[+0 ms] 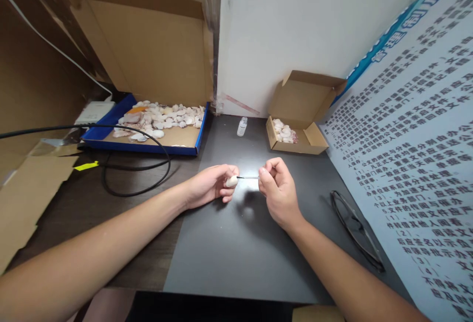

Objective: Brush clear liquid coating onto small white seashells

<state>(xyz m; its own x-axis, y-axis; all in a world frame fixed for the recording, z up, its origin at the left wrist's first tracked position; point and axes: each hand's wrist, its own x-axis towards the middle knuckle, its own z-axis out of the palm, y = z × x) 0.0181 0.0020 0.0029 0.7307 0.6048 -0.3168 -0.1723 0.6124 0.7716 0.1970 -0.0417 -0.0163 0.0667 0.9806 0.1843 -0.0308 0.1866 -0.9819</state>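
My left hand (213,184) is closed on a small white seashell (232,181), pinched at the fingertips. Facing it, my right hand (278,187) grips a thin brush (249,178) with a pale stem and a dark tip. That tip points left and meets the edge of the shell, or lies right beside it. The handle end of the brush is hidden in my right fingers. Beyond both hands, a small clear bottle (242,127) stands uncapped on the grey mat (210,248).
A blue-edged cardboard tray (177,149) full of white shells is at back left, with a black cable (133,168) looping before it. At back right, an open cardboard box (299,147) holds more shells. Eyeglasses (356,231) lie at right, near a printed poster (417,154).
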